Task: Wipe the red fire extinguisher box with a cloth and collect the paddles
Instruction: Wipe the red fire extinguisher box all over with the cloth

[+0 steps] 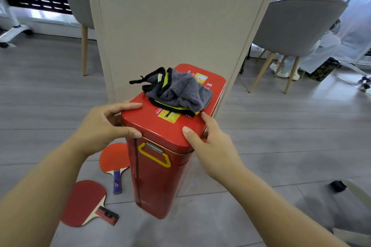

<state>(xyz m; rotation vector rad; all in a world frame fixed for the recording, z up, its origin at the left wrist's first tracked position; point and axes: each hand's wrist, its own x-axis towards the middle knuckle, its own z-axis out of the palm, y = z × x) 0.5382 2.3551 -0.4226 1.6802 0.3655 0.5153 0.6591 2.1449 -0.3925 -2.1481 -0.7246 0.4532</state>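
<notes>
The red fire extinguisher box (160, 182) stands upright on the grey floor against a beige pillar. A crumpled grey cloth (180, 92) with black and yellow trim lies on its lid. My left hand (106, 126) grips the lid's near left corner, thumb on the front edge and fingers along the left side. My right hand (208, 142) grips the near right corner the same way. Two red paddles lie on the floor left of the box: one (114, 159) partly tucked behind it, with a purple handle, and a nearer one (84, 202) with a red-black handle.
The beige pillar (170, 26) rises right behind the box. Grey chairs with wooden legs stand at the left (80, 6) and right (297, 28); a person sits on the right chair. A white chair base (353, 190) with a black caster is at the lower right.
</notes>
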